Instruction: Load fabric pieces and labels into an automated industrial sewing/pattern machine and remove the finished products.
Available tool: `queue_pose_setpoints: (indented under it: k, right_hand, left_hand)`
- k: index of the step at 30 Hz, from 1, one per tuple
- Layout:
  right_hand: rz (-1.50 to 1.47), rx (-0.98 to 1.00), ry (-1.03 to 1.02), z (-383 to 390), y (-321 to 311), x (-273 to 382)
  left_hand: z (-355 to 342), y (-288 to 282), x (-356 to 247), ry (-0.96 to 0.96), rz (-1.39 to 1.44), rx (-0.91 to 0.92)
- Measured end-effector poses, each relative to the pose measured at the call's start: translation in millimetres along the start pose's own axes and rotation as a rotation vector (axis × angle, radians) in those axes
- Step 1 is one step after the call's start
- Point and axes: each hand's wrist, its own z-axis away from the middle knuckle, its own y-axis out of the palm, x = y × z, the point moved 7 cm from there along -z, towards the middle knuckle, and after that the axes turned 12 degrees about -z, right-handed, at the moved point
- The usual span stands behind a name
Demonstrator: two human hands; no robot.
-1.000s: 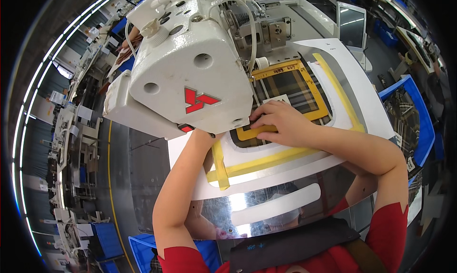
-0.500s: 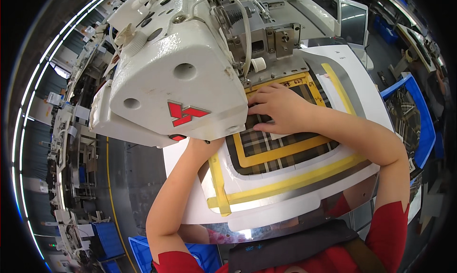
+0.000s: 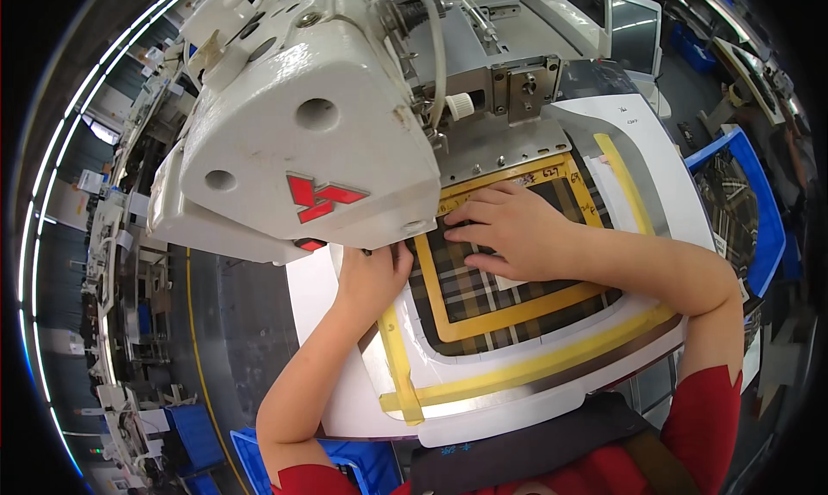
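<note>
Dark plaid fabric [image 3: 473,298] lies flat inside a yellow rectangular frame [image 3: 517,315] with handwritten marks along its far edge. My right hand [image 3: 515,234] rests on the fabric, palm down, its fingers spread toward the machine. A small pale piece [image 3: 509,283] shows under its thumb side. At the frame's left edge is my left hand [image 3: 377,278]; its thumb shows, while the white sewing machine head [image 3: 302,141] hides most of its fingers. Both frame and fabric lie on a white sheet [image 3: 323,357] marked off with yellow tape [image 3: 535,367].
A metal clamp plate [image 3: 504,154] meets the frame's far edge beneath the machine. Blue bins stand at the right [image 3: 770,228], holding plaid fabric, and at the lower left [image 3: 366,465]. A screen [image 3: 634,34] is at the back right.
The frame, fabric and taped sheet have slid toward me, out from under the machine. My right hand has moved nearer with them. More of my left hand, including its thumb, now shows.
</note>
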Motion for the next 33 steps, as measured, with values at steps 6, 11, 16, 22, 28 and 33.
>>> queue_pose_setpoints:
  k: [6, 11, 16, 22, 28, 33]
  right_hand:
    - [0.057, -0.029, 0.017, 11, -9, 4]
    - [0.237, -0.085, 0.215, 75, -54, -8]
    - [0.427, -0.091, 0.306, 93, -61, -6]
    - [0.298, -0.093, 0.228, 86, -49, 2]
    - [0.330, -0.059, 0.290, 89, -53, 1]
    - [0.377, -0.085, 0.315, 93, -54, -2]
  left_hand:
    - [1, -16, 1, -0.117, 0.008, 0.057]
    - [29, -48, -28, 0.045, 0.012, 0.095]
    - [9, -33, -92, 0.229, 0.072, 0.258]
    - [-4, -14, -108, 0.360, 0.095, 0.372]
    - [-6, -15, -111, 0.380, 0.093, 0.373]
    - [-20, -4, -129, 0.402, 0.119, 0.297]
